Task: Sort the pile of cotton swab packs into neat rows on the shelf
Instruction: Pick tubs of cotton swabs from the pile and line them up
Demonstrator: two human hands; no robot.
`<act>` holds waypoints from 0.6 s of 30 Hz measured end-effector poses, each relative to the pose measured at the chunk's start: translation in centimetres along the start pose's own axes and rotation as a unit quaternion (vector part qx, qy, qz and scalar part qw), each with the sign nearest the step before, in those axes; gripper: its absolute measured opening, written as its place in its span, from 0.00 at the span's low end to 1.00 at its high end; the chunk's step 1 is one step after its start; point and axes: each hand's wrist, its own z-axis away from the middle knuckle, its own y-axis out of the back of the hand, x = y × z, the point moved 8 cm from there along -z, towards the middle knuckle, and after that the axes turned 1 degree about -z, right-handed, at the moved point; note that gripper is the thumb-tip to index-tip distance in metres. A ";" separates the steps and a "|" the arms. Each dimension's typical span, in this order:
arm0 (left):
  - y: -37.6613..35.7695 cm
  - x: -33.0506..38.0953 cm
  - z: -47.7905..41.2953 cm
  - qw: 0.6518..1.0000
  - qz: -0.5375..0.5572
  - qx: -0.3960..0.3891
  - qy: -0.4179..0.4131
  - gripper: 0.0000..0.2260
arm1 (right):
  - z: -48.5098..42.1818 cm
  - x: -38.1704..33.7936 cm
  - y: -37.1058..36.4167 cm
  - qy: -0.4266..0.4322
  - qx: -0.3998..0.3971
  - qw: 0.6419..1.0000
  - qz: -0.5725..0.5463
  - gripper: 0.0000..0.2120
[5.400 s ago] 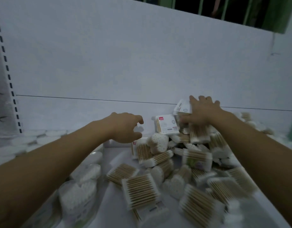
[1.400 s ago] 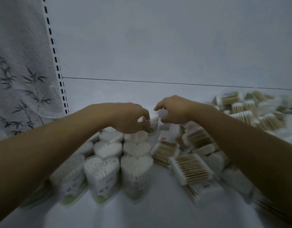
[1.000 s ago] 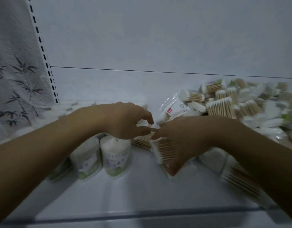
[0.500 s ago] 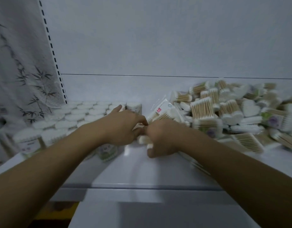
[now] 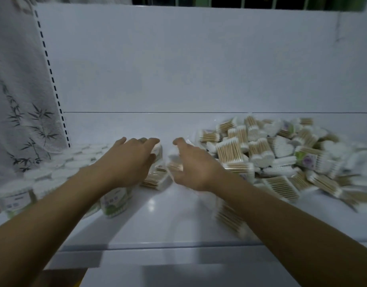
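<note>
A loose pile of cotton swab packs (image 5: 271, 154), some flat with wooden sticks and some heart-shaped, fills the right half of the white shelf (image 5: 157, 220). Neat rows of upright heart-shaped packs (image 5: 75, 162) stand on the left. My left hand (image 5: 128, 160) reaches forward with straight fingers, its tips by a small upright pack (image 5: 159, 150) at the end of the rows. My right hand (image 5: 190, 162) hovers beside it with loosely curved fingers and holds nothing. A flat wooden-stick pack (image 5: 155, 180) lies on the shelf between my hands, partly hidden under them.
The white back panel (image 5: 178, 69) rises behind the shelf. A perforated upright (image 5: 52, 79) and a cloth with bamboo print (image 5: 17, 100) bound the left side. Blurred flat packs (image 5: 230, 218) lie under my right forearm, near the shelf's front edge (image 5: 157, 245).
Half a second ago my hands met over one pack at the rows' end. They have since let go, moved apart and reached further back. The view has tilted up.
</note>
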 end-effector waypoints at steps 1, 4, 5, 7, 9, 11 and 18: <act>0.1 0.4 -0.3 1.000 -0.004 0.007 0.001 0.23 | 0.1 0.9 1.9 -0.025 0.028 0.998 -0.045 0.31; 0.3 2.2 -1.6 1.000 -0.005 0.022 0.005 0.27 | 1.0 3.8 7.7 -0.066 0.111 0.987 -0.097 0.30; 0.2 2.9 -2.1 1.000 -0.002 0.022 0.004 0.28 | 1.3 4.8 9.6 -0.069 0.145 0.982 -0.096 0.30; -0.1 4.6 -3.2 1.000 -0.003 0.009 -0.012 0.28 | 1.7 7.3 13.0 -0.070 0.217 0.970 -0.081 0.29; -0.5 6.5 -4.2 0.999 -0.007 -0.006 -0.037 0.28 | 1.9 10.6 15.5 -0.084 0.285 0.954 -0.043 0.27; -0.6 8.4 -5.4 0.998 -0.004 -0.009 -0.061 0.28 | 1.9 15.1 16.7 -0.124 0.318 0.940 -0.011 0.27; -1.5 12.2 -7.8 0.995 0.018 -0.016 -0.101 0.27 | 4.7 28.5 10.1 -0.311 0.044 0.948 0.060 0.35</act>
